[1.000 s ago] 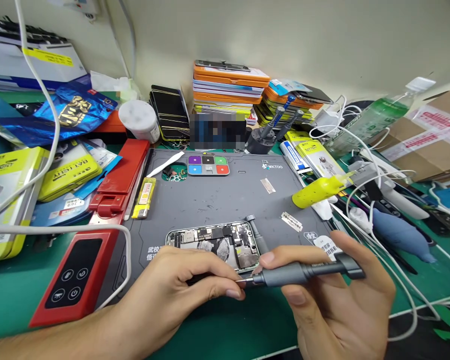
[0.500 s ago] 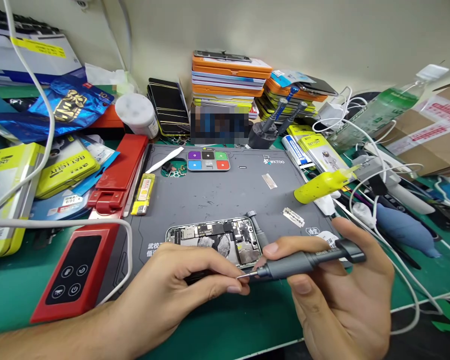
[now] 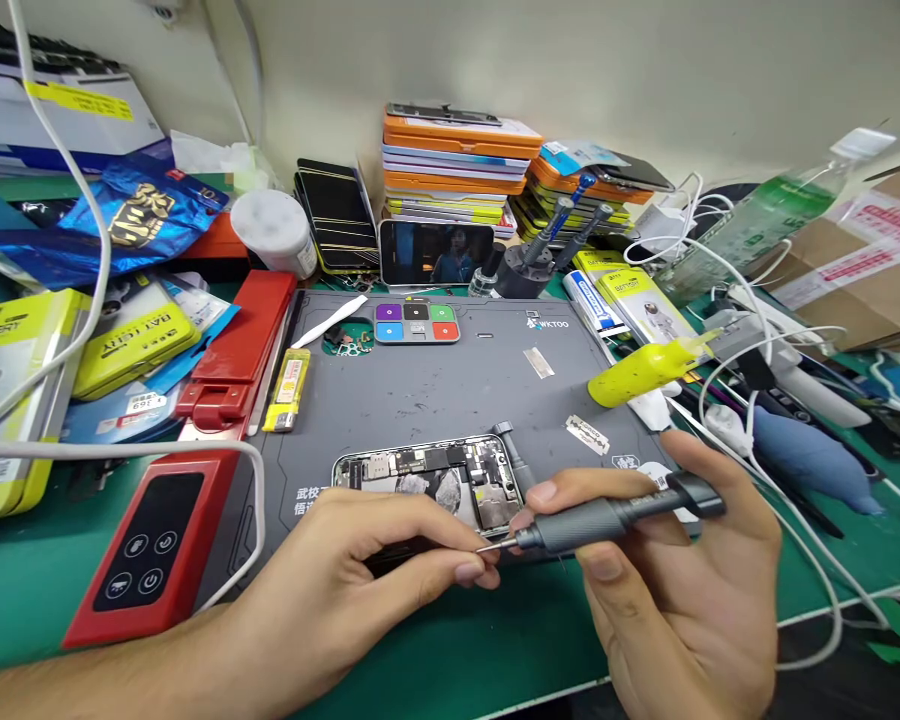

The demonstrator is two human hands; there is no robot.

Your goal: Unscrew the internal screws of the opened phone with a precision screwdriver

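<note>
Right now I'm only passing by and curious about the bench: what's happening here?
A person is working on an opened phone with bare circuit boards lying on a grey repair mat. The right hand holds a grey metal precision screwdriver level, tip pointing left. The left hand pinches thumb and forefinger at that tip, in front of the phone's near edge. A yellow squeeze bottle, a razor blade and a yellow lighter lie on the mat.
</note>
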